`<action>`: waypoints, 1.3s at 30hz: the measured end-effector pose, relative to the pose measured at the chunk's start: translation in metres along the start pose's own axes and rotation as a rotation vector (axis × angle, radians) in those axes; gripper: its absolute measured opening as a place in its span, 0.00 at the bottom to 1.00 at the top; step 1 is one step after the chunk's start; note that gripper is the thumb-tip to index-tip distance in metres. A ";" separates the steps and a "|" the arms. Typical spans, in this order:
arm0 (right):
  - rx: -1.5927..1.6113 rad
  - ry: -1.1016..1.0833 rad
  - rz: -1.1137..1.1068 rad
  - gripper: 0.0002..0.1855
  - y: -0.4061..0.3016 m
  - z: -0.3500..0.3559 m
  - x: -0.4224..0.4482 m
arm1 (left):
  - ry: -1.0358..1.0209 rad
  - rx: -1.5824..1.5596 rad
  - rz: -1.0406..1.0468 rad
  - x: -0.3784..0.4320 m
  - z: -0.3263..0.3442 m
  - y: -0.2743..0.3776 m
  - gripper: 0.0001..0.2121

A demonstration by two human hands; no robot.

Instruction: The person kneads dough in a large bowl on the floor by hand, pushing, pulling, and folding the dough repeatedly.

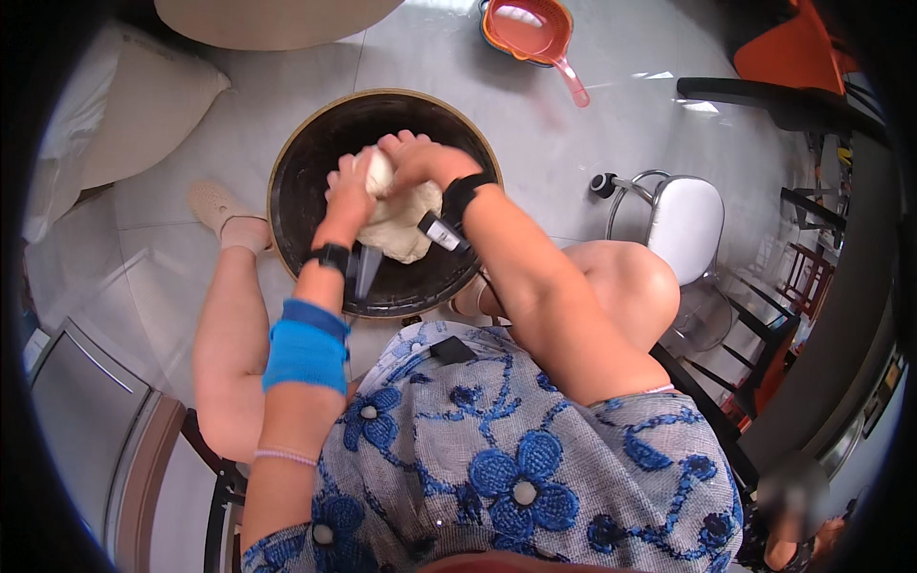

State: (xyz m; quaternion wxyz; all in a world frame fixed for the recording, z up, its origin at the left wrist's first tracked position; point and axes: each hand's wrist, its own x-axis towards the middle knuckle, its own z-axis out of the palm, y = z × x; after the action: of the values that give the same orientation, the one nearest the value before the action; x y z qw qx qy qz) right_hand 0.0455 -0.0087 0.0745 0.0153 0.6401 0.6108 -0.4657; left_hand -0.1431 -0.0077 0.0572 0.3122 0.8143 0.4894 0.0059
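A pale mass of dough (397, 233) lies inside a large round dark basin (301, 193) with a tan rim, set between my knees. Both hands are on the dough's far part. My left hand (351, 193) grips its left side with bent fingers. From the right, my right hand (423, 161) curls over the top, its fingers close to those of the left. A lump of dough bulges up between the two hands. Black bands with small devices sit on both wrists, and a blue cuff (304, 347) covers my left forearm.
Orange and red baskets with a pink-handled scoop (572, 82) stand on the tiled floor beyond the basin. A white wheeled stool (686, 225) is to the right. Bulky sacks (154, 107) stand at the upper left. Another person (788, 516) is partly visible at the lower right.
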 end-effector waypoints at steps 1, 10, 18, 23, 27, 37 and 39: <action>0.066 -0.150 0.020 0.41 0.010 -0.027 -0.010 | -0.007 -0.014 0.106 -0.011 -0.001 0.010 0.29; -0.105 0.133 -0.038 0.63 -0.015 0.083 -0.110 | -0.185 0.116 0.062 -0.085 -0.041 0.051 0.49; -0.504 0.622 -0.221 0.37 0.015 0.141 -0.112 | 0.127 0.433 0.122 -0.099 0.036 0.035 0.50; -0.419 0.690 -0.301 0.32 0.034 0.128 -0.074 | 0.095 0.381 0.096 -0.065 0.034 0.021 0.49; -0.407 0.689 -0.319 0.31 0.029 0.105 -0.053 | 0.039 0.294 0.078 -0.039 0.018 0.011 0.44; -0.306 0.541 -0.075 0.40 0.003 0.064 0.004 | -0.014 0.057 -0.037 0.030 0.009 -0.022 0.34; -0.207 0.436 -0.032 0.44 -0.001 0.047 0.000 | -0.019 0.031 -0.028 0.034 0.009 -0.021 0.34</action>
State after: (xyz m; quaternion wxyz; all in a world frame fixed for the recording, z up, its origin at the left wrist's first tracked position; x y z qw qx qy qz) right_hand 0.0176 -0.0362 0.0480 -0.0586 0.7106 0.6545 -0.2517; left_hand -0.1392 0.0218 0.0287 0.3043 0.8121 0.4978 -0.0136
